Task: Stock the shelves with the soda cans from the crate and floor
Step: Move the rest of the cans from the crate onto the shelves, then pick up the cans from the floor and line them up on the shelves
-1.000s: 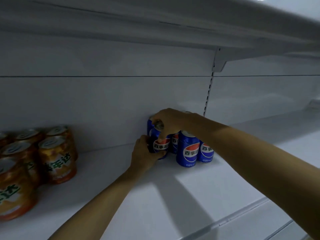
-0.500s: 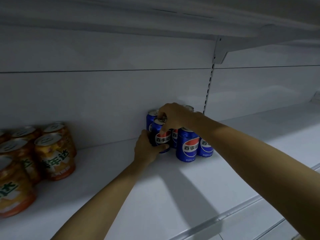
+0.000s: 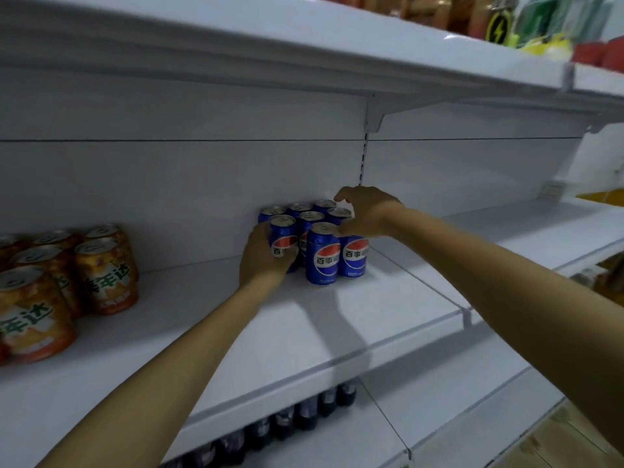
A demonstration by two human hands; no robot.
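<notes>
Blue aluminium soda cans (image 3: 322,253), red-white-blue emblem on each, clustered upright at the back of a white metal shelf (image 3: 304,336), close against its rear panel, near the slotted upright where two shelf sections meet. Seven tops countable, packed can against can in short rows. Left hand (image 3: 266,256) wrapped round the front-left can of the cluster (image 3: 283,238), fingers curled across its label, thumb hidden behind. Right hand (image 3: 366,212) arched over the cluster's right side, fingers bent above the rear can tops, thumb down at the rim of the front-right can; whether actually gripping any can, cannot tell. Hands apart, one at each flank of the cluster. Orange printed drink cans (image 3: 108,268) standing in a group toward the left end of the same shelf, well apart from the blue ones. Dark bottles (image 3: 304,415) lined along the front edge of the lower shelf, blurred. Colourful packaged goods (image 3: 499,21) on the upper shelf, top right corner, out of focus.
</notes>
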